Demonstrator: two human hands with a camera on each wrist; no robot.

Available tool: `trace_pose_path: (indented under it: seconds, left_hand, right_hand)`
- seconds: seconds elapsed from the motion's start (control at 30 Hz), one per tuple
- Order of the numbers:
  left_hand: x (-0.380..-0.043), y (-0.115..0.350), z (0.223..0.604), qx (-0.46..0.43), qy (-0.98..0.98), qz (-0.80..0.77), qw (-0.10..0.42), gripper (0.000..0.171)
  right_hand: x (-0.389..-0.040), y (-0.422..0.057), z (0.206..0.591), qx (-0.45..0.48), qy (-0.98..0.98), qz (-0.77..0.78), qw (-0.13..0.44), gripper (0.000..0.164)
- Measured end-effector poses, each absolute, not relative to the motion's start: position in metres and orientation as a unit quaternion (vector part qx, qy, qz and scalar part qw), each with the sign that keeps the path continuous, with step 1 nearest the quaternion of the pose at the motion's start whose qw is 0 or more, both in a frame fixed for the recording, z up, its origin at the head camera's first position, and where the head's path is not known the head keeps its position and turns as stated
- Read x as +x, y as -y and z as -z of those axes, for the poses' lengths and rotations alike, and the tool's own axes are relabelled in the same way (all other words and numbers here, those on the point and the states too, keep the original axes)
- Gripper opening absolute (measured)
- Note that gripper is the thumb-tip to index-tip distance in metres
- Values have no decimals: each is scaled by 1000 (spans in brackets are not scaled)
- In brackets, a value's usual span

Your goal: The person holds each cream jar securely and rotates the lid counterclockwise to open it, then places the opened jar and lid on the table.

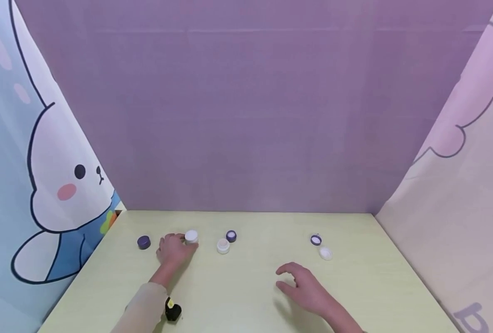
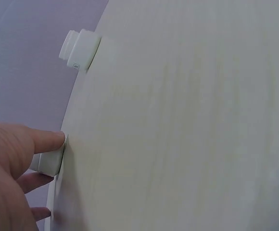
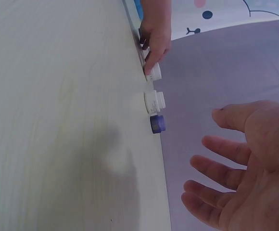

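Note:
On the left of the table my left hand (image 1: 174,249) holds a white lidded jar (image 1: 191,236) between thumb and fingers. The left wrist view shows that jar (image 2: 51,162) standing at the table surface, partly covered by the hand. Just right of it stand an open white jar (image 1: 223,246) and a small open purple jar (image 1: 231,236), close together. My right hand (image 1: 306,289) hovers above the table at centre right, holding nothing. In the right wrist view its fingers (image 3: 221,171) are spread and loosely bent.
A purple jar (image 1: 144,242) stands left of my left hand. Farther right lie a purple ring-like lid (image 1: 315,239) and a white lid (image 1: 325,253). A small black object with a yellow mark (image 1: 173,311) is beside the left sleeve. A purple backdrop (image 1: 246,115) rises behind the table.

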State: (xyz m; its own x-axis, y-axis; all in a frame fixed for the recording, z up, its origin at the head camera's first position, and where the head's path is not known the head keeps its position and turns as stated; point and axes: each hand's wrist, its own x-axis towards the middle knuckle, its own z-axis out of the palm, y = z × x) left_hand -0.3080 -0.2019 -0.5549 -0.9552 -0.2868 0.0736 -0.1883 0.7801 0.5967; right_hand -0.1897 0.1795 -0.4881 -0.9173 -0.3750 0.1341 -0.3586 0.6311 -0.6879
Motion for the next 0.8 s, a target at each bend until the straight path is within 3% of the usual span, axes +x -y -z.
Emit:
trace_pose_path:
  seconds: [0.17, 0.5, 0.8]
  left_hand:
    - [-308, 202, 554, 128, 940, 309, 69, 66]
    - [-305, 202, 549, 122, 923, 357, 72, 54]
    - [-284, 191, 530, 40, 881, 453, 130, 45]
  right_hand:
    - [-189, -180, 489, -206, -900, 383, 15, 25]
    - [-193, -177, 485, -209, -898, 387, 7, 27]
    - [-192, -176, 482, -213, -893, 397, 2, 23]
